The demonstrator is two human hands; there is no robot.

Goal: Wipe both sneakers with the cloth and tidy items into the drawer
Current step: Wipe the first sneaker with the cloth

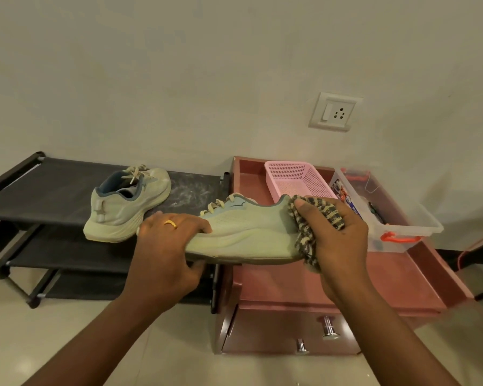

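Dim, warm, even indoor light; soft shadows, slight blur, wide-angle edge bending.

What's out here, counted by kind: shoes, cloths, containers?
Sneakers: 2 (held sneaker, other sneaker on the shoe rack)
Striped cloth: 1
Pink basket: 1
Clear plastic box: 1
Total: 5

Gold ring (170,223) on left hand (165,252)

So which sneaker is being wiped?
The held sneaker: the left hand grips its toe, the right hand holds the cloth against its heel. The other sneaker sits on the rack, untouched.
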